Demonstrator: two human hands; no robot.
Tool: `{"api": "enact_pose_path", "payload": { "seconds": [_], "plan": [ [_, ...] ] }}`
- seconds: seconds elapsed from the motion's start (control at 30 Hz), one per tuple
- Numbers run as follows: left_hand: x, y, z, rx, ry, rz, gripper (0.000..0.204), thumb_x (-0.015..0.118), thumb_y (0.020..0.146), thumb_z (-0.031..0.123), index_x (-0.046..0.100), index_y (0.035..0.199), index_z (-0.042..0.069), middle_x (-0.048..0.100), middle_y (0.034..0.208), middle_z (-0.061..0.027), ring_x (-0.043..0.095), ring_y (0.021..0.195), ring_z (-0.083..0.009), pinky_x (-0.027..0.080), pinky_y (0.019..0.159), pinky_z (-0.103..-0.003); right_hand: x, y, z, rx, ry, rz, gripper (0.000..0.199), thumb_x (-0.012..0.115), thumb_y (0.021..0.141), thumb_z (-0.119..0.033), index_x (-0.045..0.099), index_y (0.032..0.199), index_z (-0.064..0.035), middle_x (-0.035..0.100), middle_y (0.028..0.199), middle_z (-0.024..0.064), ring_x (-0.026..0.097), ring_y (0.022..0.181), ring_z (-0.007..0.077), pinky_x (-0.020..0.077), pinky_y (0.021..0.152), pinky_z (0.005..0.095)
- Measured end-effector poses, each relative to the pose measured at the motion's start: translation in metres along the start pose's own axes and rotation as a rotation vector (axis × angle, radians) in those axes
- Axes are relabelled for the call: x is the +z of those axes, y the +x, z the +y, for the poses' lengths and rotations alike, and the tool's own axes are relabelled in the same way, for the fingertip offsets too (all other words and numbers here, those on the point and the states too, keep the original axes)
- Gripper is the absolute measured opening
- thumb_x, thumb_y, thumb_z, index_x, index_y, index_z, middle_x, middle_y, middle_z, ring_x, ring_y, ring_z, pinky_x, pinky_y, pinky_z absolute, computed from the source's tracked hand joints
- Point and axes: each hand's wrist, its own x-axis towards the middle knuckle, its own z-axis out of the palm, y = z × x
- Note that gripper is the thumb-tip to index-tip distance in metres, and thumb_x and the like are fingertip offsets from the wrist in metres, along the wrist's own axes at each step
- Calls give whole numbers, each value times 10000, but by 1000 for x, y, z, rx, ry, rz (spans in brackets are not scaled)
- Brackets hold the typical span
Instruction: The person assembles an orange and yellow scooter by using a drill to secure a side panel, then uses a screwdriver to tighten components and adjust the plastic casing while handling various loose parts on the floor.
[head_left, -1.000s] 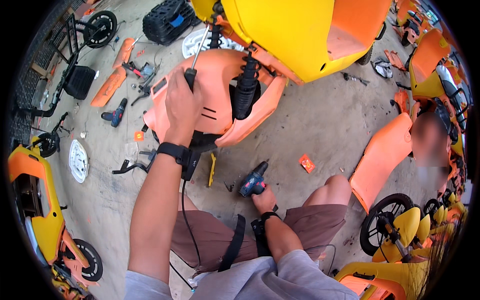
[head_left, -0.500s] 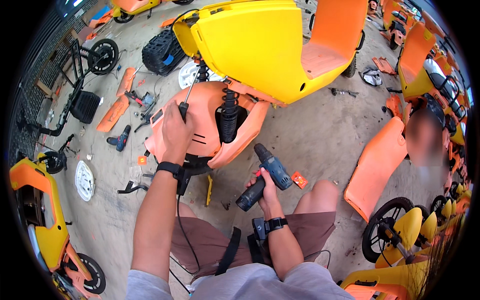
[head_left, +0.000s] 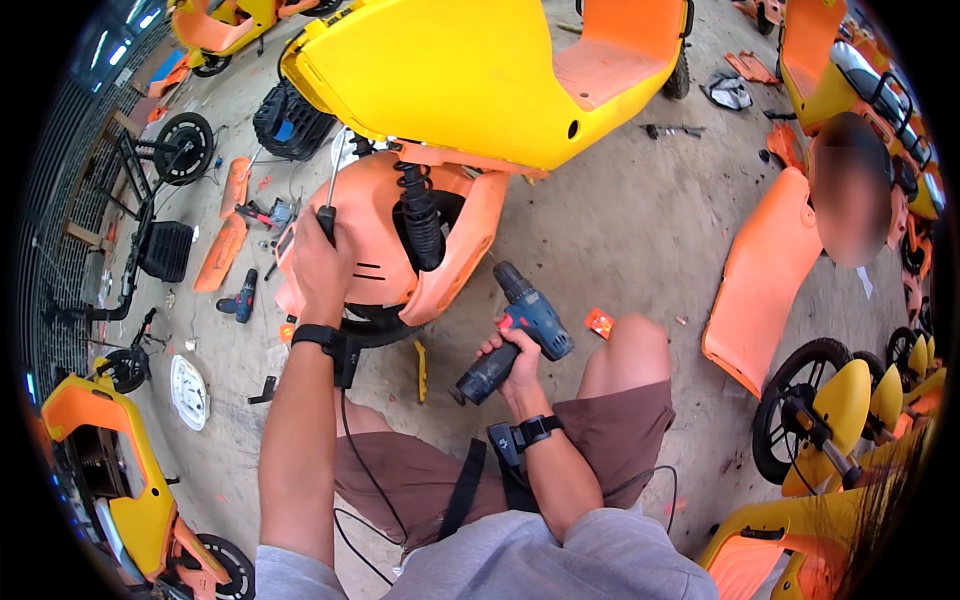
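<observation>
My left hand (head_left: pixel 325 268) is closed around the dark handle of a long-shafted screwdriver (head_left: pixel 328 218). Its shaft points up past the side of the orange front fender panel (head_left: pixel 375 240), and the hand lies over that panel; where the tip ends is hard to make out. In my right hand (head_left: pixel 518 368) is a blue and black cordless drill (head_left: pixel 537 322), gripped by its handle above my lap, chuck pointing up toward the scooter. The yellow scooter body (head_left: pixel 450 85) rises above the panel, with a black coil shock absorber (head_left: pixel 421 225) showing in the panel's opening.
A second drill (head_left: pixel 238 297) and long orange panels (head_left: pixel 221 253) lie on the floor at left. Nearby are a white plastic part (head_left: pixel 189 393) and a yellow strip (head_left: pixel 421 372). At right, another person (head_left: pixel 853 190) is beside a large orange panel (head_left: pixel 760 280) and a wheel (head_left: pixel 800 410).
My view has shifted, so the scooter sits farther up and left in the picture. Both hands keep hold of the screwdriver and the drill.
</observation>
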Motion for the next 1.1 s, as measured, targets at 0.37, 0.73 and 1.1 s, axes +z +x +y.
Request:
{"api": "enact_pose_path", "payload": {
  "seconds": [0.37, 0.73, 1.1],
  "plan": [
    [3, -1, 0, 24, 57, 8, 334, 569, 899, 209, 532, 1138, -22, 617, 993, -260, 604, 915, -430, 481, 775, -484, 14, -2, -1, -26, -65, -57, 317, 568, 816, -153, 501, 1099, -25, 502, 702, 67, 553, 683, 223, 502, 681, 402],
    [-2, -1, 1, 25, 83, -18, 410, 574, 881, 173, 521, 1210, -65, 617, 1055, -273, 608, 956, -420, 493, 814, -457, 15, 1, -1, -27, -17, -80, 327, 569, 811, -182, 508, 1092, -28, 494, 688, 60, 548, 685, 225, 488, 682, 400],
    [0, -3, -2, 67, 53, 13, 417, 591, 884, 186, 529, 1219, -54, 626, 1024, -260, 609, 943, -416, 493, 796, -452, 19, -1, -23, 75, -60, -10, 228, 574, 819, -169, 534, 1010, -51, 516, 681, 50, 563, 659, 219, 507, 663, 400]
  ]
}}
